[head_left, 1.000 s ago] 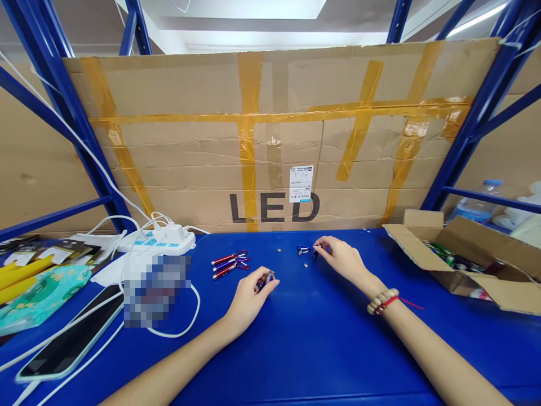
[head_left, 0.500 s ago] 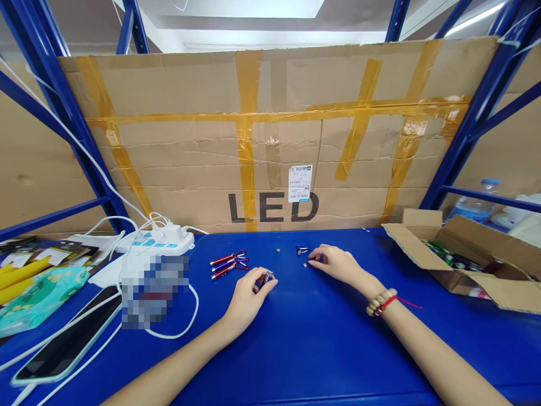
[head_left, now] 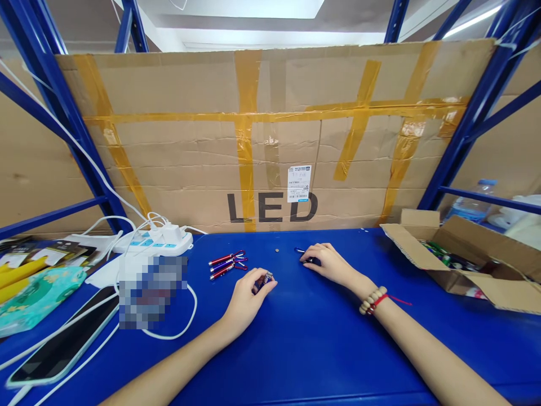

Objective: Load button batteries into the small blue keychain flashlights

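I am looking down at a glossy blue table (head_left: 321, 349) that is filling the lower half of the view and reflecting the ceiling light. My left hand (head_left: 247, 296) is resting on it near the middle, fingers curled narrow around a small keychain light (head_left: 265, 278) whose metal tip is poking out past the fingertips. My right hand (head_left: 332, 263) is lying palm down a little further back and to the right, fingers drawn close together over a small blue piece (head_left: 301, 251) on the table; whether they are actually pinching it I cannot tell. A beaded bracelet (head_left: 372, 300) is sitting on that wrist.

Just left of my left hand, a small bunch of red and purple keychain lights (head_left: 227, 262) is lying on the surface, and a tiny round button cell (head_left: 277, 250) is sitting alone between that bunch and my right hand.

Behind the table a big flattened cardboard sheet (head_left: 274, 141), patched with strips of yellow-brown tape and printed with "LED", is standing as a back wall. Blue steel rack posts (head_left: 473, 118) are slanting up on both sides, and a bright white ceiling is showing above.

At the left edge a white power strip (head_left: 154, 241) with plugs and white cables is lying near the cardboard, with a phone (head_left: 63, 344) face up closer to me and colourful packets beside it. On the right an open cardboard box (head_left: 469, 259) is holding small mixed items, and a water bottle (head_left: 473, 206) is standing behind it.
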Demonstrator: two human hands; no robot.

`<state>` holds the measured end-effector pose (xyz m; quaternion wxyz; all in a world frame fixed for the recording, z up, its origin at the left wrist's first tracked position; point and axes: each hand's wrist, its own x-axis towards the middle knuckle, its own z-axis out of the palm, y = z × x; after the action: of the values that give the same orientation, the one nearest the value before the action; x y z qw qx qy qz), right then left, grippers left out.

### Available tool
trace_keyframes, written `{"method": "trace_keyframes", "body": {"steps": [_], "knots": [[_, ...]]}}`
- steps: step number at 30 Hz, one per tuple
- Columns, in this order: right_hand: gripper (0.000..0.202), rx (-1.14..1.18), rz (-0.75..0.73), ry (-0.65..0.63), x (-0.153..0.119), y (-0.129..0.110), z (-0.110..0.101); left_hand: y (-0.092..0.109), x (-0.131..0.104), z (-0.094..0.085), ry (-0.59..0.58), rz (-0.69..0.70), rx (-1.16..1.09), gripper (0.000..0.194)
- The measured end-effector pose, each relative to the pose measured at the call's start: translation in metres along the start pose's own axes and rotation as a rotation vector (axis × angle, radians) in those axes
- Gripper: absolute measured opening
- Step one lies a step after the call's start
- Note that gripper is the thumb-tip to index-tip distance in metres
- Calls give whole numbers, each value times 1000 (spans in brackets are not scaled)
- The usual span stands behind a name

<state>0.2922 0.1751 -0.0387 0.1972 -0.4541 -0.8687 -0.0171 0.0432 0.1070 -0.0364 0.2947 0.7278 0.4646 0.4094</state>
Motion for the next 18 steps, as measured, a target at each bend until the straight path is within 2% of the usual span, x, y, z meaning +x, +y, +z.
{"method": "trace_keyframes", "body": {"steps": [4, 11, 18], "knots": [[9, 4, 47, 71, 0, -2, -3, 0, 0, -1, 14, -1, -7, 22], [16, 38, 231, 287, -1, 3, -13, 2, 0, -2, 61, -17, -52, 26], [18, 149, 250, 388, -1, 6, -11, -3, 2, -3, 99, -52, -77, 27]]}}
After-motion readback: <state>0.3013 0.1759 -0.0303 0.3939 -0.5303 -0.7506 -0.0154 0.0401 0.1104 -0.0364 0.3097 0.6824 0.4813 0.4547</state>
